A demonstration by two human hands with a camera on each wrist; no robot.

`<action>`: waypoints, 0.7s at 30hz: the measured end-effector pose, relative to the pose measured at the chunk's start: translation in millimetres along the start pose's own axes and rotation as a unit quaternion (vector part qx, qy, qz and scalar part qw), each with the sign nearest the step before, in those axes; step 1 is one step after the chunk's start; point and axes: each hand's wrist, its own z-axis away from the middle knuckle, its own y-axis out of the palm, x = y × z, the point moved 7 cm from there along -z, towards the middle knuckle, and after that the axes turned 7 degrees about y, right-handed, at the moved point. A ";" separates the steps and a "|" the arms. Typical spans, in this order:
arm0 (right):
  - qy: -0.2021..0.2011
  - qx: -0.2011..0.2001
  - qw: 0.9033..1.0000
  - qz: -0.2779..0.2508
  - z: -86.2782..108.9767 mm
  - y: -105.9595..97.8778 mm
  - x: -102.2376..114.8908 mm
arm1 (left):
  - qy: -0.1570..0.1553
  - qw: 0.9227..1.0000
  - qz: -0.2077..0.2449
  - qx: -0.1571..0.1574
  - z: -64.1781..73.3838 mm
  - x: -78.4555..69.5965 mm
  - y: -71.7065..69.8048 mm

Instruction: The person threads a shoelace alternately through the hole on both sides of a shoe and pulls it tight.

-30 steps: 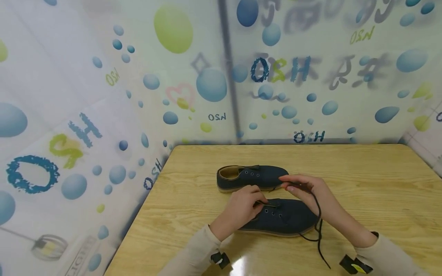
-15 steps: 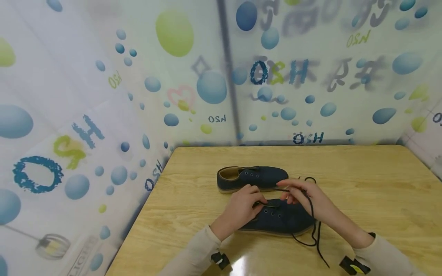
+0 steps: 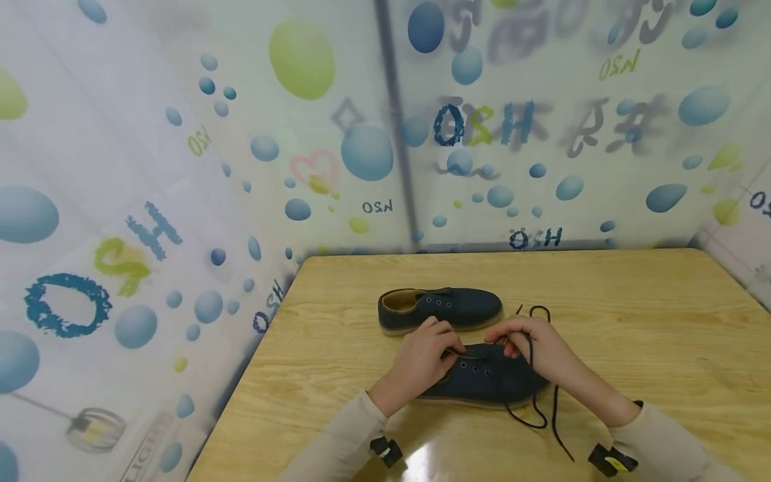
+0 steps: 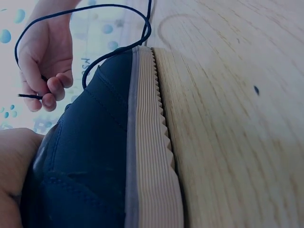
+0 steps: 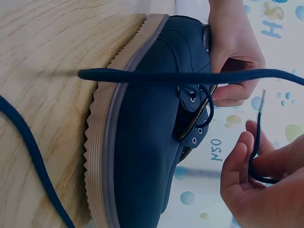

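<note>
Location: lower centre of head view, a near navy lace-up shoe [image 3: 464, 388] lying sole down on the wooden table [image 3: 313, 335], toe toward the right of the frame. Just above in the frame, a matching far shoe [image 3: 470, 306].

Left hand [image 3: 417, 358]: pinching the near shoe by its opening; exact layer hidden. Right hand [image 3: 533, 340]: pinching the shoelace [image 3: 533, 426] behind the aglet [image 5: 263, 100], tip bare at right of the right wrist view, clear of the eyelets [image 5: 192, 97]. Loose lace looping over the toe and trailing at lower right of head view.

Judged step: bringing aglet to eyelet for threading. Which eyelet: cannot tell.

Method notes: grip close behind the aglet for stiffness. Brace the shoe with the left, presenting the hole openly. Enter square to the leather, not slanting. Re-grip on the far side before pulling. Draw slowly, watching for twists or snags at the toe. Even out slack last.
</note>
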 end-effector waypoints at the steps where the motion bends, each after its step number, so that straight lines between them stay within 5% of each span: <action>1: 0.005 -0.003 1.000 0.003 0.1 -0.4 -1.2 | 0.000 1.000 0.001 0.000 0.0 0.1 0.4; 8: 0.033 -0.010 0.999 0.025 -5.3 0.9 -9.2 | 0.002 1.000 0.010 -0.003 0.1 0.5 -1.2; 21: 0.028 0.002 0.999 0.035 -8.3 7.4 -11.0 | 0.006 1.000 0.001 -0.002 1.6 0.1 2.0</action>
